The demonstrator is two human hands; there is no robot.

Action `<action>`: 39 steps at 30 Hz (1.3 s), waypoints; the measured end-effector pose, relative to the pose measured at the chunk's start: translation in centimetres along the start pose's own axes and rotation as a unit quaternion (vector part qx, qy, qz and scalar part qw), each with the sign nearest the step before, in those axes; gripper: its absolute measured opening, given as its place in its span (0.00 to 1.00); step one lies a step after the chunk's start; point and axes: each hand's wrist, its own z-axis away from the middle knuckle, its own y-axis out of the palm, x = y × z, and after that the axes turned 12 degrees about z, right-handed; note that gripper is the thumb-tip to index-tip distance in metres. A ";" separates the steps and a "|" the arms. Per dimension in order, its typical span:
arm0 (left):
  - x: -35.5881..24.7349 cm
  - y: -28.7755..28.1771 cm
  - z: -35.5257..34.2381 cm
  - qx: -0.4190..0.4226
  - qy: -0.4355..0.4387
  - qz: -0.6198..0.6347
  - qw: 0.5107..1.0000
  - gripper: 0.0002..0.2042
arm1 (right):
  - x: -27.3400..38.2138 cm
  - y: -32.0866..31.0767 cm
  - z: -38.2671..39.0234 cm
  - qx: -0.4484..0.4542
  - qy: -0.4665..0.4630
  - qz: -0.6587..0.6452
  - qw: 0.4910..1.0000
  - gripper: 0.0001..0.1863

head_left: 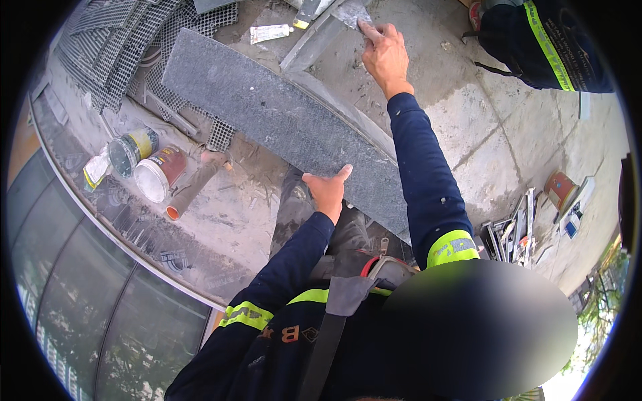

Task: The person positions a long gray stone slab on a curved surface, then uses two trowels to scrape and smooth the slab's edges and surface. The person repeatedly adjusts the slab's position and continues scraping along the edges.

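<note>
A long grey stone slab (257, 100) lies diagonally in front of me, from the upper left toward my lap. At its near edge is my left hand (326, 194), with the thumb spread along the slab and the other fingers partly hidden against it. Farther off, my right hand (386, 59) pinches a thin flat grey piece (351, 13) that looks like a scraper blade. This piece is over the far end of a grey stone strip (314, 43), which adjoins another length running behind the slab.
Grey plastic gratings (110, 50) are heaped at the upper left. Below them stand two tubs (160, 174) and a cardboard-like tube (190, 190). A white squeeze tube (269, 33) lies beyond the slab. Metal offcuts (511, 234) and a bucket (560, 190) are at right; another person (535, 40) is upper right.
</note>
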 end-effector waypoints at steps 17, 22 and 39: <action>0.6 0.9 -1.3 0.013 0.008 0.028 0.999 0.53 | -3.4 -11.9 18.5 0.133 0.456 -0.450 0.756 0.23; 0.5 0.7 -1.5 0.002 -0.022 0.019 1.000 0.58 | -0.8 -12.3 13.7 0.410 0.356 -0.322 0.776 0.29; 0.8 1.3 -1.6 -0.006 -0.048 0.031 0.998 0.59 | -15.5 -18.2 22.0 0.388 0.042 -0.064 0.919 0.21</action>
